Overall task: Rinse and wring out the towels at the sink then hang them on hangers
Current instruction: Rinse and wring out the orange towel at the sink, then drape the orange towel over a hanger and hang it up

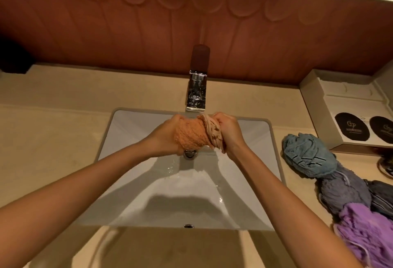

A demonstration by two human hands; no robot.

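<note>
a beige countertop [53,131] runs along the reddish wall, with a white rectangular sink [131,193] sunk into its middle and a chrome faucet [196,91] standing on it behind the basin. to the right of the sink, bunched towels lie on the counter in a touching row: a blue towel [308,157] farthest back, a grey-purple towel [344,195] next, a bright purple towel [365,231] nearest. a dark grey towel [380,197] lies beside them. a white box [340,106] sits in the right back corner.

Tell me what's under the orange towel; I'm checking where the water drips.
Under the orange towel, held by both hands, sits the sink drain, partly visible. The towel hides the drain's far edge.
</note>
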